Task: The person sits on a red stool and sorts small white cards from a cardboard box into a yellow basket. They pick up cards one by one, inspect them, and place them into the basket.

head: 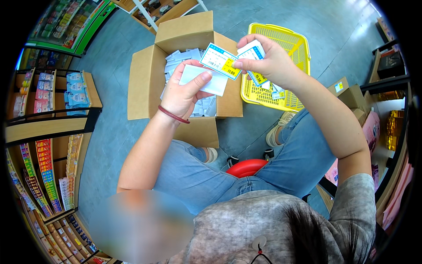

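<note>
My left hand (184,82) holds a small stack of blank white cards (202,80), thumb on top. Between the thumb and fingers of my right hand (263,61) is a price tag (221,62) with a blue band and a yellow corner. More tags (253,59) of the same kind are fanned in that hand's palm. The single tag's lower edge overlaps the white stack; whether they touch I cannot tell. Below my hands an open cardboard box (141,85) contains many loose white cards (206,107). Beyond my right hand a yellow plastic basket (301,43) holds a few tags (278,95).
Shelves of packaged goods (44,175) line the left side, with a green-framed display cooler (89,28) farther back. More shelving (395,89) and a small cardboard box (352,97) are at the right. I sit on a red wheeled stool (245,167).
</note>
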`<action>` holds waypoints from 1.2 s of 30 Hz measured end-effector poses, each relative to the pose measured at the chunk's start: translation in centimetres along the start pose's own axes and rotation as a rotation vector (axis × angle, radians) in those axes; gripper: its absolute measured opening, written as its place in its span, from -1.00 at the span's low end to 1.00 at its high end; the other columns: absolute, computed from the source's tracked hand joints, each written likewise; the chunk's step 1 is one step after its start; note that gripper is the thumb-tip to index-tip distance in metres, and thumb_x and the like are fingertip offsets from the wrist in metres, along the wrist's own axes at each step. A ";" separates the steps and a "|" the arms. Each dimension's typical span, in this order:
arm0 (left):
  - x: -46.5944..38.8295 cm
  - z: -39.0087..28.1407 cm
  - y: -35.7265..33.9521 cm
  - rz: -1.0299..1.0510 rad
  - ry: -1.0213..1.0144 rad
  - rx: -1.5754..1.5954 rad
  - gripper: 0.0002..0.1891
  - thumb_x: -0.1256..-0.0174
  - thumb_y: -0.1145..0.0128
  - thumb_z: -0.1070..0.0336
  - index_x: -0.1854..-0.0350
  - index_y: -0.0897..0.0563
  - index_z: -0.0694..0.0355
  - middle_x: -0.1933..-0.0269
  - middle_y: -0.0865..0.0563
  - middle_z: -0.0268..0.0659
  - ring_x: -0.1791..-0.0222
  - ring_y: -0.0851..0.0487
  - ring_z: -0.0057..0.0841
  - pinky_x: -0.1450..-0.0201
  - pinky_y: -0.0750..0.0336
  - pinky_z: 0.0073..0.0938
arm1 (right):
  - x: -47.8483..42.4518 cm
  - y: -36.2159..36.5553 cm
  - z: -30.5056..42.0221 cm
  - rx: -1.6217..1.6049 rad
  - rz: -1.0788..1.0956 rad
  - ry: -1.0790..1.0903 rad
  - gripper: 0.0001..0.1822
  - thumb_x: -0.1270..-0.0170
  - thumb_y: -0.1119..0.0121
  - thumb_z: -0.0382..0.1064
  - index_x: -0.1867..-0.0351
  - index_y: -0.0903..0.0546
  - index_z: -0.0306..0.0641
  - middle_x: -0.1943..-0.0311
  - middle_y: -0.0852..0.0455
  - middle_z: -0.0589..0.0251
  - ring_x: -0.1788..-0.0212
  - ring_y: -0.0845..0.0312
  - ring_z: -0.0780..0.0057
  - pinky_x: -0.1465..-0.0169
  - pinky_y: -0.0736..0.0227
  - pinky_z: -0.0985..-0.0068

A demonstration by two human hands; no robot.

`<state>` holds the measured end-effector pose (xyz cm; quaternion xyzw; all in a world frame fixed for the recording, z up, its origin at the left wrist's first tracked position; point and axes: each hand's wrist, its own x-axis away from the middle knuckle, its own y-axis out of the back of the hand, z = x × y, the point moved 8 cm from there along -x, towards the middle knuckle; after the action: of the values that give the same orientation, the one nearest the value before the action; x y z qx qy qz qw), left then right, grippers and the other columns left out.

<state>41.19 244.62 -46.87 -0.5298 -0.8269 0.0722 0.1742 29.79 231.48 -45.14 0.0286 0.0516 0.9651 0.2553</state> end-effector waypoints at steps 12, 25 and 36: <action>0.0 -0.4 -0.5 0.060 -0.008 0.035 -0.63 -0.16 -0.22 0.44 0.01 -0.39 0.19 0.05 -0.60 -0.13 0.07 -0.63 -0.37 0.21 -0.66 -0.46 | 0.0 0.8 0.1 0.064 -0.063 0.048 -0.57 -0.05 -0.38 -0.13 0.11 -0.46 -0.19 0.30 -0.65 0.13 0.32 -0.64 0.57 0.38 -0.56 0.66; 0.1 -0.5 -0.6 0.080 -0.002 0.055 -0.58 -0.15 -0.20 0.50 -0.05 -0.37 0.22 -0.01 -0.55 -0.14 0.03 -0.61 -0.35 0.19 -0.67 -0.48 | 0.0 0.6 0.2 0.113 -0.037 0.044 -0.58 -0.06 -0.37 -0.14 0.11 -0.46 -0.19 0.29 -0.65 0.15 0.29 -0.63 0.58 0.36 -0.55 0.67; 0.0 0.8 -1.0 0.114 0.086 0.085 -0.70 -0.37 0.03 0.29 -0.10 -0.37 0.21 -0.04 -0.54 -0.20 -0.03 -0.58 -0.34 0.12 -0.65 -0.39 | 0.4 -0.6 0.6 0.240 0.023 0.111 -0.63 0.00 -0.41 -0.15 0.19 -0.51 -0.12 0.37 -0.64 0.28 0.41 -0.58 0.63 0.41 -0.48 0.69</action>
<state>40.08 244.22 -47.35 -0.5706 -0.7834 0.0944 0.2276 29.75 232.23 -44.59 0.0059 0.1805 0.9548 0.2360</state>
